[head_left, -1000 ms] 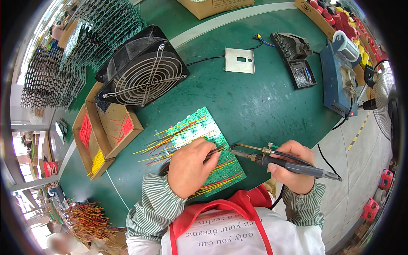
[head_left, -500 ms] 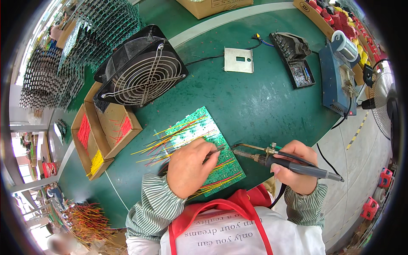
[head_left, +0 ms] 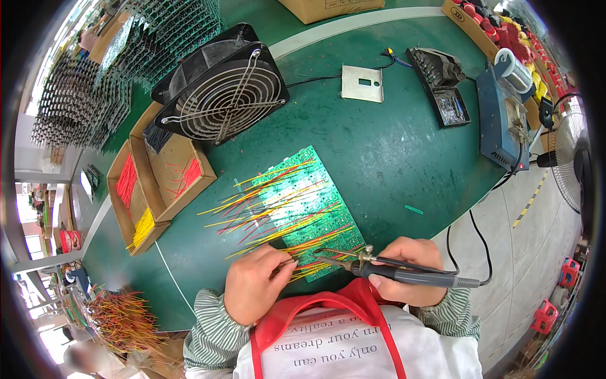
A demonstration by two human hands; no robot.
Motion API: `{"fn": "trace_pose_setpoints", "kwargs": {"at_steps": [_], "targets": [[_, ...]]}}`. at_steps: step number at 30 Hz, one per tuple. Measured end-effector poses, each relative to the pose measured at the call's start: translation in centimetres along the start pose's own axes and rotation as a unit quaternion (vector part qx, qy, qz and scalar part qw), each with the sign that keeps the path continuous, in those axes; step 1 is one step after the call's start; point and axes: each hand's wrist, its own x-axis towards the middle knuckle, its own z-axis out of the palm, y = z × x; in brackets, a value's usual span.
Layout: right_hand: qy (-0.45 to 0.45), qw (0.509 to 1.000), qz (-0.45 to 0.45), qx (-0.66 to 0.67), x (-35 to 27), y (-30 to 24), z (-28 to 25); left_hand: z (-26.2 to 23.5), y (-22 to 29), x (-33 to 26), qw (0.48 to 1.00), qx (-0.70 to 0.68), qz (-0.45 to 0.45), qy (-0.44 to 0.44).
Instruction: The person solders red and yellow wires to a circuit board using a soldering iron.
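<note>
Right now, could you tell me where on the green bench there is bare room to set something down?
The widest free patch of the green bench top lies between the green circuit board with red and yellow wires, the small metal plate and the blue soldering station. It is crowded at the left, by the black fan and the cardboard wire boxes, and around both hands.

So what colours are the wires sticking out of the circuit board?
Red and yellow wires lie across the green circuit board; the head view shows this best.

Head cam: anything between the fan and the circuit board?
Nothing; between the fan and the circuit board the head view shows only bare green table.
</note>
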Motion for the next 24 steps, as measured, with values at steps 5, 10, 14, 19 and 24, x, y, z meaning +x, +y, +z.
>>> {"fn": "trace_pose_setpoints", "kwargs": {"at_steps": [5, 10, 14, 19, 24], "targets": [[0.009, 1.0, 0.007, 0.007, 0.1, 0.5, 1.0, 0.4, -0.5, 0.2, 1.0, -0.022, -0.017, 0.009], [0.007, 1.0, 0.013, -0.003, 0.2, 0.5, 1.4, 0.2, -0.6, 0.2, 1.0, -0.019, -0.011, 0.003], [0.006, 1.0, 0.011, -0.006, 0.4, 0.6, 1.2, -0.1, -0.4, 0.4, 0.999, -0.005, -0.029, -0.038], [0.005, 1.0, 0.015, 0.011, 0.5, 0.4, 1.0, 0.0, -0.5, 0.4, 1.0, -0.01, -0.019, -0.02], [0.01, 1.0, -0.001, -0.003, 0.4, 0.2, 0.2, -0.8, -0.6, 0.1, 0.999, -0.011, -0.028, -0.021]]}}
